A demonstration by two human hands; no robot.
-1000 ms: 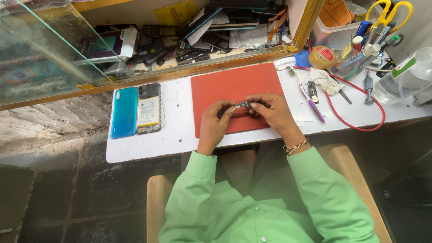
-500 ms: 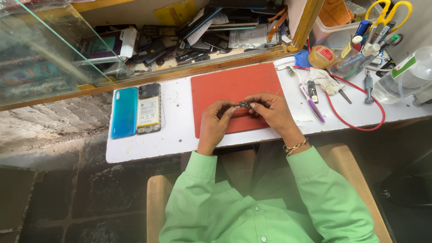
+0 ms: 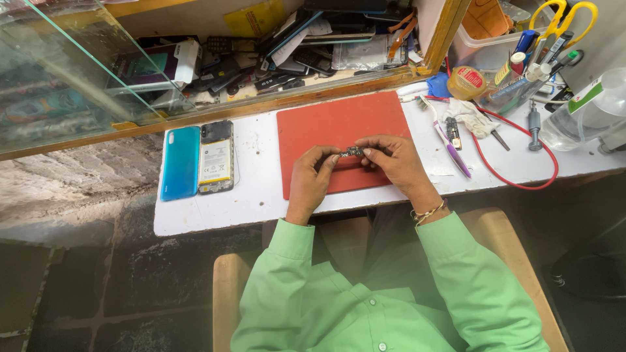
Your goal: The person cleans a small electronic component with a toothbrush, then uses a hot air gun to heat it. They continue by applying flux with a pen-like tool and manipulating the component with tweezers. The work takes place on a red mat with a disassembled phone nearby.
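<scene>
On the white worktable, a red mat lay before you. Above it, your left hand and right hand pinched 1 small circuit part between their fingertips. An opened phone lay well left.

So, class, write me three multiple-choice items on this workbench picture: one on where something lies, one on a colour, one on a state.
1. Where does the teal back cover lie?
A. on the red mat
B. on the white table, left of the mat
C. in the glass case

2. What colour are the scissors' handles?
A. yellow
B. black
C. red

3. How is the small dark part held?
A. lying loose on the mat
B. in one hand only
C. between the fingertips of both hands

Answers: B, it rests on the white table beside the opened phone; A, both loops are yellow; C, left hand and right hand pinch it over the red mat.
</scene>
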